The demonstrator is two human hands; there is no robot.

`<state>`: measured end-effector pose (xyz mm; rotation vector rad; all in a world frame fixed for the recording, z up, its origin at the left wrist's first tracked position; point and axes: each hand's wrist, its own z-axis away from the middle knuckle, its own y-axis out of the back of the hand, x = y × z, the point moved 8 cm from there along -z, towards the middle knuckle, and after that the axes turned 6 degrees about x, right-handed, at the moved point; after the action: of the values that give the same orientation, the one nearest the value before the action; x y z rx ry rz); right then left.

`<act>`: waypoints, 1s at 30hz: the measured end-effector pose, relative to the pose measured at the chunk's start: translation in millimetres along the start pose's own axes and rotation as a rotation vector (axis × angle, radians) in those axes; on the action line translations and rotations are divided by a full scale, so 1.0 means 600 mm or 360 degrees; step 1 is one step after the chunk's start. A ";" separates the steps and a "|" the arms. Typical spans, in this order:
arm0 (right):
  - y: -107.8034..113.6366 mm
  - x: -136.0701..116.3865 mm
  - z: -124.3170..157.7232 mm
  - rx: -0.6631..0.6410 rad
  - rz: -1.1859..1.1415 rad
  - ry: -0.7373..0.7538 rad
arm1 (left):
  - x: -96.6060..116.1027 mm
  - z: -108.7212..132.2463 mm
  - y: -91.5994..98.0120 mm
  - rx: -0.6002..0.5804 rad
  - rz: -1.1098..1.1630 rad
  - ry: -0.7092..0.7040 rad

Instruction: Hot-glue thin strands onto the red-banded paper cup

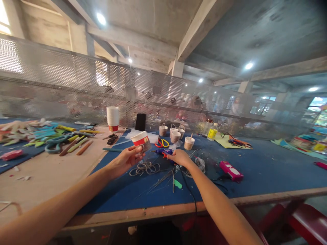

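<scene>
A paper cup (137,137) is held up above the blue table surface (114,194), its rim uppermost and slightly tilted, by the left hand (129,156). Its side is pinched between thumb and fingers, probably so that the wall facing the glue gun (162,151) is left reachable. The glue gun is gripped by the right hand (181,157), with the fingers curled near its orange trigger; whether the trigger is pressed cannot be told. The nozzle is pointed leftward at the cup — near it, with contact not clearly shown. Loose cord (145,168) is laid just below the left hand, apparently for easy reach, while the covered cups (175,136) are grouped farther back, perhaps to be kept clear of the hands. Both forearms are stretched forward from the table edge and angled inward, the palms largely hidden.
</scene>
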<state>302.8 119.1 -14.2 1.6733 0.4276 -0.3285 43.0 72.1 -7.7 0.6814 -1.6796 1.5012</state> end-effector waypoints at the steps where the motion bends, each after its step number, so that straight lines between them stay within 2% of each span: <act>1: 0.001 0.001 -0.002 0.0019 -0.0064 -0.0015 | 0.001 -0.001 0.002 -0.0004 0.0003 -0.0012; 6: 0.018 -0.012 -0.003 0.0198 -0.0572 -0.0054 | 0.002 -0.007 0.014 0.0034 0.0006 -0.0015; 10: 0.045 -0.041 0.016 0.0296 -0.1442 0.0035 | 0.001 -0.008 0.018 0.0104 0.0020 0.0025; 11: 0.053 -0.046 0.023 0.0303 -0.1630 0.0053 | 0.001 -0.007 0.018 0.0120 0.0025 0.0027; 14: 0.066 -0.068 0.039 0.0129 -0.1952 0.0116 | 0.003 -0.002 0.015 0.0146 0.0037 0.0038; 16: 0.070 -0.084 0.048 0.0000 -0.2005 0.0184 | 0.000 -0.002 0.017 0.0151 0.0038 0.0058; 18: 0.073 -0.097 0.054 -0.0039 -0.1990 0.0272 | -0.002 -0.006 0.022 0.0146 0.0037 0.0050; 22: 0.071 -0.113 0.065 0.0081 -0.1959 0.0409 | -0.006 -0.013 0.033 0.0130 0.0025 0.0020; 25: 0.057 -0.120 0.076 0.0072 -0.1916 0.0431 | -0.007 -0.014 0.033 0.0119 -0.0015 0.0013; 30: 0.042 -0.119 0.095 0.0092 -0.1566 0.0462 | -0.007 -0.016 0.037 0.0154 -0.0104 -0.0021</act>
<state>252.5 53.4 32.2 1.4592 1.4709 -0.8167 29.3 84.9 -23.9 0.7918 -1.5872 1.5427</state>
